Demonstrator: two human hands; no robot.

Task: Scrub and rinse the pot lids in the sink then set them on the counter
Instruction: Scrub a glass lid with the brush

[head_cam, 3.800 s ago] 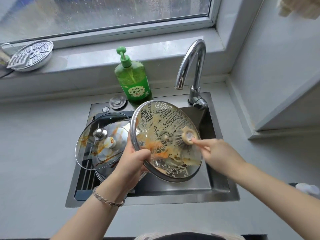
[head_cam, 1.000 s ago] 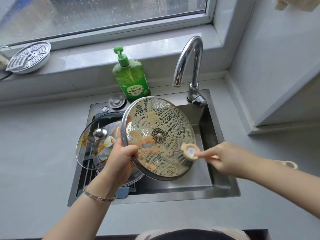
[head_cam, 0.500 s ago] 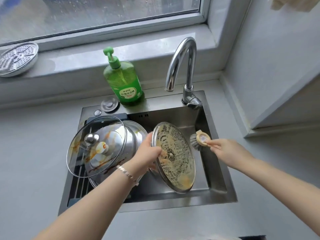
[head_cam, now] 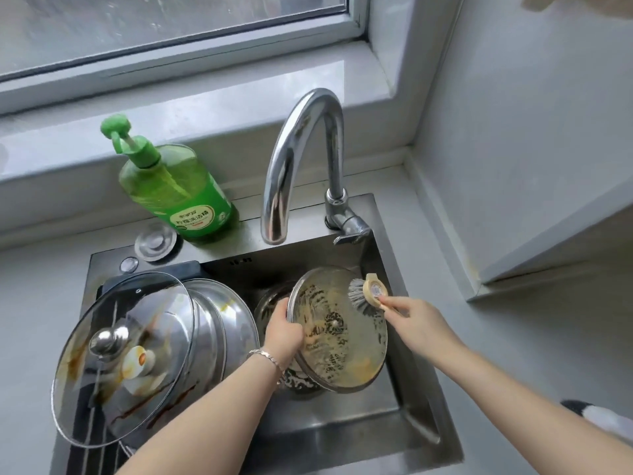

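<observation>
Far left of the sink [head_cam: 342, 437]: a glass lid [head_cam: 123, 358] with a steel knob leans tilted on stacked steel cookware [head_cam: 222, 323]. Cannot tell whether that is a pot or more lids. Brown and orange streaks cross the glass, so it is unwashed by the look of it. Behind, on the sink ledge, stand a green soap bottle [head_cam: 178, 190] and then the faucet [head_cam: 301, 159]. No water is seen at the spout.

Centre: your left hand [head_cam: 284, 332] grips the left rim of a second lid [head_cam: 342, 334], fingers curled round the edge. You hold it steeply tilted, low inside the basin. No knob shows, so this is probably the inner face. Suds and yellowish residue cover most of it.

Right of it: the brush [head_cam: 368, 293], bristles touching the lid's upper right rim. Your right hand [head_cam: 418, 320] pinches the brush handle between thumb and fingers.

Further right, the bench [head_cam: 513, 354]: no lid on it in view.

Progress, as judged:
- The second lid is well lathered, with scrubbing under way.
- It is not yet rinsed, and nothing is set down.
- The glass lid is untouched, plus anything under it.
- You are early in the task, with most of it left.
</observation>
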